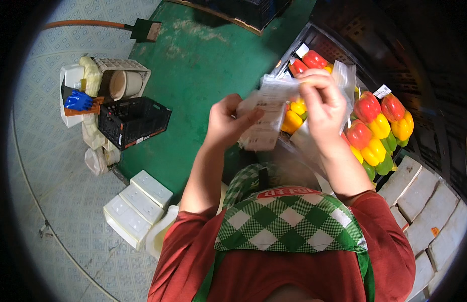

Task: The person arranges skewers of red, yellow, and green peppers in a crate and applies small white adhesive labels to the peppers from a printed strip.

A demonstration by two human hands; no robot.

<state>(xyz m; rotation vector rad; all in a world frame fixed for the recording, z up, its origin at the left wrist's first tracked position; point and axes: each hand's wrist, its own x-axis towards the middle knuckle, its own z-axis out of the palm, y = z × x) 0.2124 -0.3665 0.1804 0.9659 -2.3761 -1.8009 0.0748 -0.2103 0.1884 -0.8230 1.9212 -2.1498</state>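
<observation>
A stack of clear plastic bags with printing (264,117) hangs between my two hands, in front of my body. My left hand (233,122) grips its left side with the thumb lying across the print. The fingers of my right hand (324,102) pinch its upper right edge. Just beyond and beneath my hands are yellow bell peppers (292,121). Packs of red, yellow and green bell peppers (373,132) lie in rows to the right of my right hand, some bearing white labels (382,91). Another piece of clear plastic (344,75) is behind my right hand.
A black folding crate (133,122) stands on the left, beside a pale crate holding a bucket (126,85) and a blue glove (78,100). White containers (139,207) are at lower left. Worn white foam boxes (425,200) fill the lower right. A dustpan or shovel (146,30) lies at upper left.
</observation>
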